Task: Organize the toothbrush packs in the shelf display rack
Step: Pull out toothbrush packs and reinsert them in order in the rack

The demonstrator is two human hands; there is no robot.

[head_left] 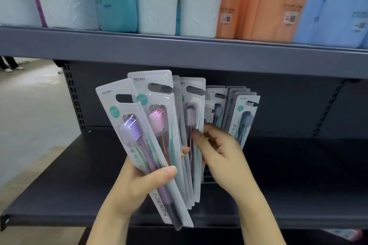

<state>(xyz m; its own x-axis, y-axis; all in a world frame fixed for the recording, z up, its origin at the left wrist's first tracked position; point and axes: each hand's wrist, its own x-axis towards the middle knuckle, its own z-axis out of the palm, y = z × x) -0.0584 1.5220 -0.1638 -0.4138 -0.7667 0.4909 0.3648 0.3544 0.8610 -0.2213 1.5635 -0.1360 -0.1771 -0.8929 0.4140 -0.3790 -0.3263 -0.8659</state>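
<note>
My left hand [137,181] grips a fanned bunch of toothbrush packs by their lower halves. The front pack [129,125] holds a purple brush, the one behind it [157,105] a pink brush, and further packs [192,109] spread out to the right. My right hand [217,149] pinches the edge of the rightmost pack in the fan with thumb and forefinger. Behind that hand, several more packs [244,113] with dark blue brushes hang or stand in the dark shelf bay, partly hidden by my fingers.
A dark grey shelf board [69,185] lies under my hands, with a perforated upright [72,93] at its left. The shelf above [179,53] carries white, teal, orange and blue soft packages [264,6]. Pale floor shows at the left.
</note>
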